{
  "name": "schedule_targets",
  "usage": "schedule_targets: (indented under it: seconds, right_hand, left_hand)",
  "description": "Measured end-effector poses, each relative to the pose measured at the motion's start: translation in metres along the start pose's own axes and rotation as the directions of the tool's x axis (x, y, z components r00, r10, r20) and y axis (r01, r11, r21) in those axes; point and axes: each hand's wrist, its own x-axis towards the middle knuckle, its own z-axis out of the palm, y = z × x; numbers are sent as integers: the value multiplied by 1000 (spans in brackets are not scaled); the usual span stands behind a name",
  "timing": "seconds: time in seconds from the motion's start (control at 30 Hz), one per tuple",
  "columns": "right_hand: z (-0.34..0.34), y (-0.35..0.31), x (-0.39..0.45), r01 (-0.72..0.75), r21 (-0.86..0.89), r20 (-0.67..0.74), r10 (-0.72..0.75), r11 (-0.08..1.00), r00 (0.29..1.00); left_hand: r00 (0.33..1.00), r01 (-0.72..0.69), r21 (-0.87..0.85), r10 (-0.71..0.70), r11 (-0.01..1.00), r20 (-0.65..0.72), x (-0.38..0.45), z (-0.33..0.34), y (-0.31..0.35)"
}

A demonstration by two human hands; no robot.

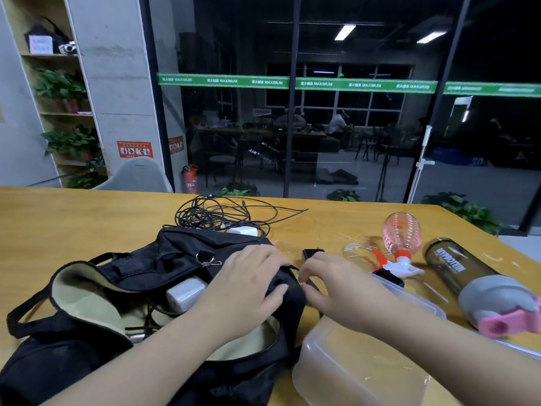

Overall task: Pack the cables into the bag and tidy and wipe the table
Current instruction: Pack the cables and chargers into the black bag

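A black bag [164, 265] with a beige lining lies open on the wooden table [58, 224]. Inside it I see a white charger [185, 294] and some dark cable. My left hand [246, 285] grips the bag's right edge, thumb curled over the fabric. My right hand [330, 285] is right beside it and pinches a small black strap or zipper pull at the same edge. A tangle of black cables [216, 215] with a white adapter [243, 230] lies on the table just behind the bag.
A clear plastic box [351, 370] stands at the front right, its lid [409, 300] behind my right hand. A pink spray bottle [402, 235] and a dark shaker bottle [456, 268] lie on their sides at the right. A grey chair [137, 177] stands beyond the table's far edge.
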Motion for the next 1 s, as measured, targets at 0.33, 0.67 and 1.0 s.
schedule_targets:
  seconds: [0.33,0.67,1.0]
  right_hand:
    - [-28,71,0,-203,-71,-15,203,976,979]
    - [-36,125,-1,-224,-136,167,246,965,955]
    - [-31,142,2,-111,-189,529,197,976,826]
  left_hand:
    - [966,120,195,-160,973,205,70,20,13]
    - [743,261,256,-363,931,563,125,60,22]
    - [645,230,248,-338,941,685,155,82,14]
